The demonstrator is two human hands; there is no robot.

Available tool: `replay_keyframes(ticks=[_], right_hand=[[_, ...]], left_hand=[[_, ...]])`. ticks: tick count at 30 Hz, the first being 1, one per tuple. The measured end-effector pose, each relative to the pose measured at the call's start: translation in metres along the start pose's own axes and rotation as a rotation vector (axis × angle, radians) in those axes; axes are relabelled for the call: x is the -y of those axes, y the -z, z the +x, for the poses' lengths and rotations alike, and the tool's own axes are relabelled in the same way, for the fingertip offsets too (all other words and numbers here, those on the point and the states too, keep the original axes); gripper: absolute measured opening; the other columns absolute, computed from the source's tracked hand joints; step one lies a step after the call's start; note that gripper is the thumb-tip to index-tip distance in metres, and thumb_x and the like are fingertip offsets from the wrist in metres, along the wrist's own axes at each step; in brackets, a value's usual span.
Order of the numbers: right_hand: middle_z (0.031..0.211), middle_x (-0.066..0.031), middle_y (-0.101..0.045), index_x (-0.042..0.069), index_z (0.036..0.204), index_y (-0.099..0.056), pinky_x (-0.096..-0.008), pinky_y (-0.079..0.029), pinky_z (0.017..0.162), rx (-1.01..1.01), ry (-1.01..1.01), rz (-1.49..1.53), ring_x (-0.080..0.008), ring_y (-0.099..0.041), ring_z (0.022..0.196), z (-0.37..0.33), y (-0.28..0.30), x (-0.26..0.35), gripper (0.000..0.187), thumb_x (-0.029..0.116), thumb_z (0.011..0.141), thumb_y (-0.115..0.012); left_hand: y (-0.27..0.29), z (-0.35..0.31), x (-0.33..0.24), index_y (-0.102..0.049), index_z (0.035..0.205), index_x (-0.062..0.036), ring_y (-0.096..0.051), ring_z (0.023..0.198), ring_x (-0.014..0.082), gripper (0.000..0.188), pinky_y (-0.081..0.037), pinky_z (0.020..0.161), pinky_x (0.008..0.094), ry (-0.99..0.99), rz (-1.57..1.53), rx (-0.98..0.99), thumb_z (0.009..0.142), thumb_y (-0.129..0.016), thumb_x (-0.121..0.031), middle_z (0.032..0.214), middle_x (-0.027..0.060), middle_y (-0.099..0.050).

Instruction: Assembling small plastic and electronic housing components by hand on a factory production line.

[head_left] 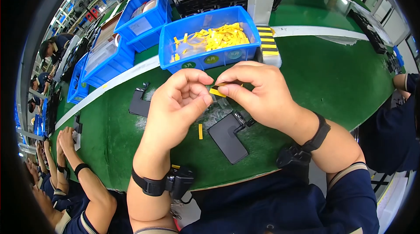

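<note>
A green table point(323, 72) spreads under everything. At its far side stands a blue bin point(200, 61), with more bins point(109, 68) to its left.

The person's right hand point(225, 86) is closed in a pinch, thumb and forefinger gripping a small yellow strip in front of the bin, above the table. The left hand point(209, 89) faces it just beside, thumb and forefinger parted, the other fingers curled; whether its thumb touches the strip cannot be told.

Below the hands a black part point(228, 138) with a notched corner lies flat, and a second black part point(138, 104) lies left of the left hand.

Yellow pieces point(226, 37) are heaped in the bin. A thin dark sliver point(238, 82) shows at the right fingers. The held strip point(217, 92) juts out leftward; a loose strip point(201, 131) lies left of the nearer part.
</note>
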State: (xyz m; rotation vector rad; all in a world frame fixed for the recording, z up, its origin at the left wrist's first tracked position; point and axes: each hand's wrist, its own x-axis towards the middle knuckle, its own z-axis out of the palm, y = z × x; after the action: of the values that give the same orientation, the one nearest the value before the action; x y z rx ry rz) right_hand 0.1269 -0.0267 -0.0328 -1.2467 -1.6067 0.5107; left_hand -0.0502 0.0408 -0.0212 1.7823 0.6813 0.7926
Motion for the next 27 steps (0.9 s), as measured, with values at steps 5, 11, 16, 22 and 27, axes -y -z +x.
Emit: replay_keyframes(ticks=[5,11,16,22,27], right_hand=[[0.080,-0.0062,-0.064,-0.001,0.087,-0.066,-0.0250,-0.047,0.070,-0.165,-0.046,0.094,-0.0129,-0.060,0.075,0.001,0.003,0.005,0.011,0.002,0.076,-0.067],[0.078,-0.0081,-0.063,0.000,0.087,-0.066,-0.0259,-0.047,0.064,-0.204,-0.013,0.057,-0.0148,-0.060,0.069,0.002,0.003,0.002,0.012,0.003,0.076,-0.066],[0.081,-0.0082,-0.065,0.000,0.087,-0.066,-0.0264,-0.047,0.068,-0.212,0.087,-0.040,-0.0158,-0.060,0.073,0.001,0.004,-0.002,0.013,0.001,0.074,-0.066],[0.081,-0.0083,-0.065,0.000,0.086,-0.067,-0.0274,-0.048,0.068,-0.240,0.259,-0.145,-0.0164,-0.060,0.074,0.004,0.003,-0.004,0.013,0.000,0.074,-0.065],[0.073,-0.0119,-0.063,0.001,0.080,-0.068,-0.0327,-0.047,0.064,-0.208,0.066,0.030,-0.0250,-0.060,0.071,0.000,0.000,0.001,0.010,0.006,0.073,-0.065]], left_hand=[[0.015,0.005,0.010,-0.058,0.092,-0.0017,-0.053,0.067,0.0050,0.014,-0.042,0.060,0.0207,0.237,0.009,0.071,0.078,-0.060,-0.002,0.075,0.0000,-0.058],[0.016,-0.003,0.019,-0.059,0.089,-0.0006,-0.056,0.065,0.0204,0.021,-0.045,0.059,0.0311,0.001,0.925,0.085,0.069,-0.065,-0.003,0.074,0.0087,-0.057],[-0.025,-0.021,-0.021,-0.055,0.107,-0.0009,-0.056,0.082,0.0278,0.062,-0.046,0.073,0.0369,-0.280,0.864,0.247,0.058,-0.080,-0.027,0.083,0.0128,-0.055],[-0.029,-0.021,-0.019,-0.056,0.102,0.0032,-0.056,0.086,0.0312,0.051,-0.047,0.074,0.0370,-0.206,0.828,0.316,0.063,-0.077,-0.023,0.088,0.0162,-0.056],[-0.017,-0.010,-0.008,-0.051,0.099,-0.0002,-0.056,0.074,0.0066,0.013,-0.044,0.068,0.0199,0.186,-0.055,0.114,0.087,-0.055,-0.002,0.083,0.0023,-0.060]])
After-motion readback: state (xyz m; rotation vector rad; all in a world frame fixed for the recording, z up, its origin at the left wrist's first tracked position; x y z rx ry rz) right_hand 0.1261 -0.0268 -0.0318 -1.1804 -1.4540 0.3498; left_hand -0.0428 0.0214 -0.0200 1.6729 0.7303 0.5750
